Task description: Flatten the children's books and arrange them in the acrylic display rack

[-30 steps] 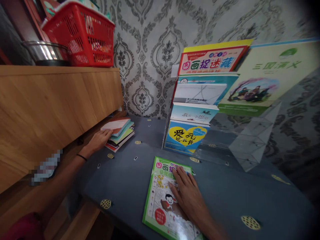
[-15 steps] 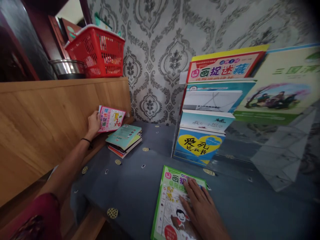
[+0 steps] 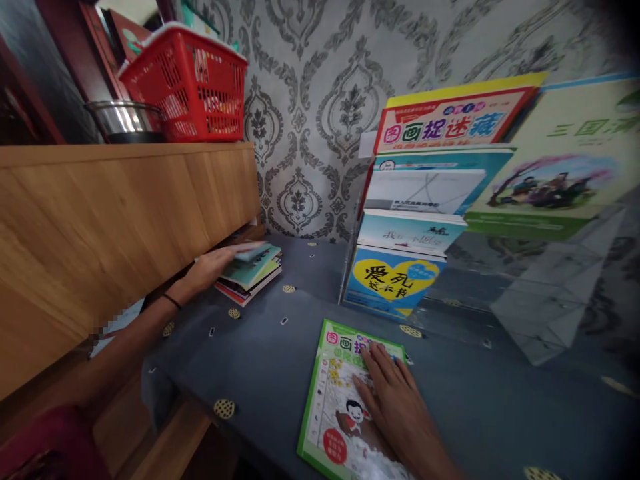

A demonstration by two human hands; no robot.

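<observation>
Home interior, ornate wallpaper (image 3: pixel 299 150), wooden cabinet (image 3: pixel 125 213), red plastic basket (image 3: pixel 193 87)

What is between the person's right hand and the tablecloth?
The green-bordered book lies there, beneath the right hand and on the tablecloth, as the head view shows.

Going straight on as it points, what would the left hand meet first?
Likely the wallpapered wall, if the left hand and its blurred book clear the stacked books; its height above them is unclear.
</observation>
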